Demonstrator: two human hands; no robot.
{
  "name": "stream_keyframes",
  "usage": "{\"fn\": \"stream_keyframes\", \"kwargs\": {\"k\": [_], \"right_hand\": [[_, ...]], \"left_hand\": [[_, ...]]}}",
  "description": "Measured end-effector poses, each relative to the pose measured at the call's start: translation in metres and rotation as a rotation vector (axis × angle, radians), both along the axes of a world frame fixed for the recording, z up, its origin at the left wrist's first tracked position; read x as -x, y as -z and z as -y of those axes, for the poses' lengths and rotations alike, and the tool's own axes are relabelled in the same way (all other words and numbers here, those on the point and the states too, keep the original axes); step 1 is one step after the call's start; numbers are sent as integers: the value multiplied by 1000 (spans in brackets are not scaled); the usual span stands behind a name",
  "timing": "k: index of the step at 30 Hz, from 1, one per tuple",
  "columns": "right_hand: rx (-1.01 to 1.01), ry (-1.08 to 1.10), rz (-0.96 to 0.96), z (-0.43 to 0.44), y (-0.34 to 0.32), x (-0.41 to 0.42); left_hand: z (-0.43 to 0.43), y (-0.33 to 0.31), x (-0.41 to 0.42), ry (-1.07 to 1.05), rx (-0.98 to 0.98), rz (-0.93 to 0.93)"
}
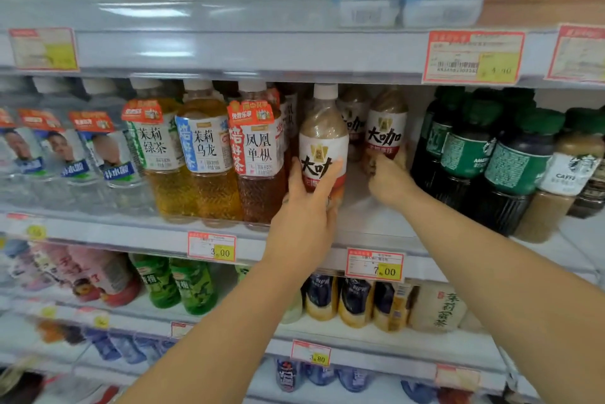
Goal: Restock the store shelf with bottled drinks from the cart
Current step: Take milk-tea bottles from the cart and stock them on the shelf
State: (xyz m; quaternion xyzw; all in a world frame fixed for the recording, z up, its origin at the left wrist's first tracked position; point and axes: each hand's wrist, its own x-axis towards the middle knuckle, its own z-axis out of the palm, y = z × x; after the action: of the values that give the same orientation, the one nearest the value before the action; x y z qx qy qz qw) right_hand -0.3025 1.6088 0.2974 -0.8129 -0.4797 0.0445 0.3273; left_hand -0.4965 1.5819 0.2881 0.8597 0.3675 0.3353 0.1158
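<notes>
My left hand (307, 204) is wrapped around a white-capped milk-coffee bottle (322, 145), fingers curled over its white and red label, holding it upright at the front of the middle shelf (370, 220), just right of the amber tea bottles (209, 154). My right hand (388, 179) reaches deeper into the same bay and is closed on the lower part of a second coffee bottle (386, 132) of the same kind, standing further back, with a third behind it. Dark green-labelled bottles (465, 154) fill the space to the right, and a yellow price tag (375, 264) hangs on the shelf edge below my hands
</notes>
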Motion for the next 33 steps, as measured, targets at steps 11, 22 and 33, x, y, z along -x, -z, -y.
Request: {"fn": "stream_keyframes", "kwargs": {"k": [11,22,33], "right_hand": [[-67,44,-49,-41,2,-29],[92,-176,-85,13,-13,-8],[309,-370,142,130,-9,-7]], "left_hand": [[-10,7,0,16,-9,-17],[-24,-4,-23,23,30,-58],[-58,-13,-91,162,112,-32]]}}
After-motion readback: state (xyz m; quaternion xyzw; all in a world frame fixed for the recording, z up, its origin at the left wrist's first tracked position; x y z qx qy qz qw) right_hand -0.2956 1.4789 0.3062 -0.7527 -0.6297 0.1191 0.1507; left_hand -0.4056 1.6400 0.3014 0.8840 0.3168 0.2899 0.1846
